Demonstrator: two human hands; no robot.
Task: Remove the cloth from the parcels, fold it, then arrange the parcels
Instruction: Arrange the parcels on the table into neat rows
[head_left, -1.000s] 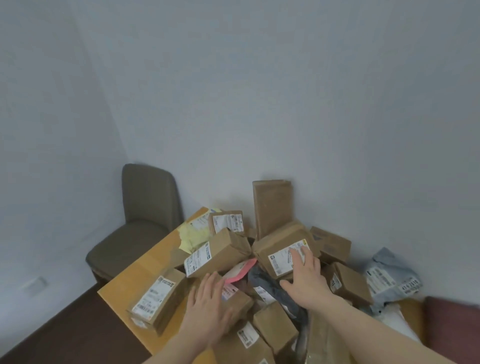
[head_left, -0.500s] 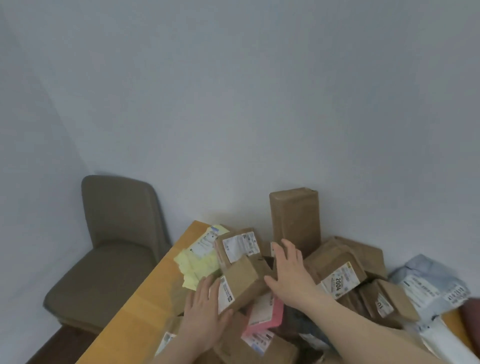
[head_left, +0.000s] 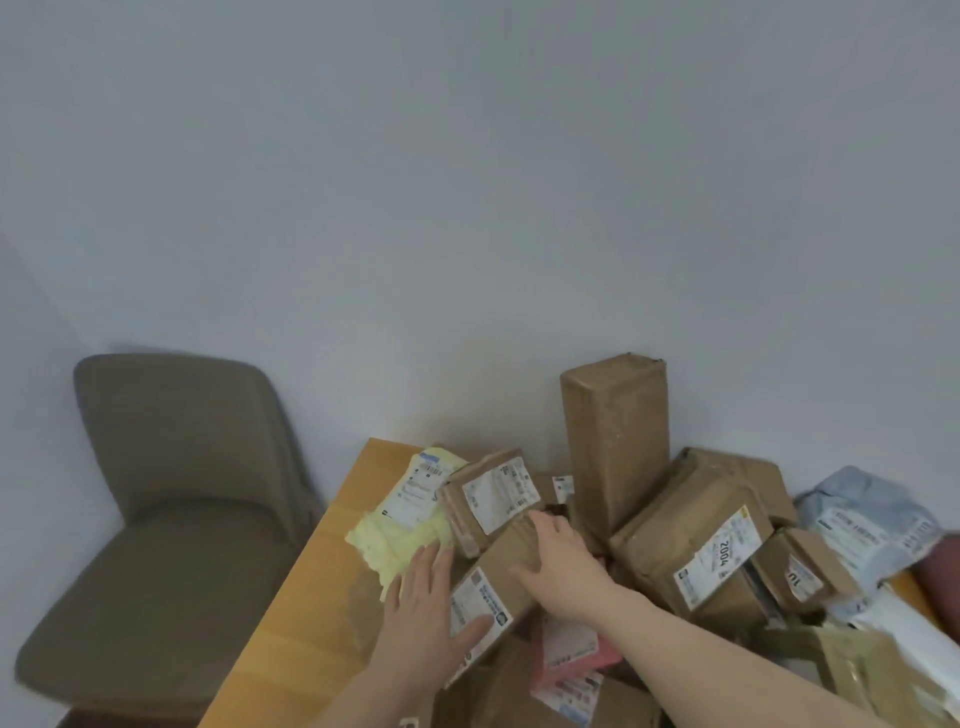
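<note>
Compared with half a second earlier, both hands have slid a little along the same brown box, and the right hand has come off the tall parcel's base onto that box's upper end. A person's left hand lies flat against the labelled end of a tilted brown box, its fingers straight and together, the thumb spread across the white label. The right hand rests over the far upper end of the same box, fingers lightly bent over its edge, pressing rather than clearly gripping.

Parcels are heaped on a wooden worktop against a pale wall. Just behind the hands sits a smaller brown box with a white label. To its left lies a yellow padded mailer, touching the left fingertips. A tall brown parcel stands upright against the wall. Right of it leans a large box marked 2004, then a small brown box and a pale blue mailer bag. A pink parcel lies beneath the right forearm. No cloth can be made out on the pile. An olive upholstered chair stands left of the worktop.
</note>
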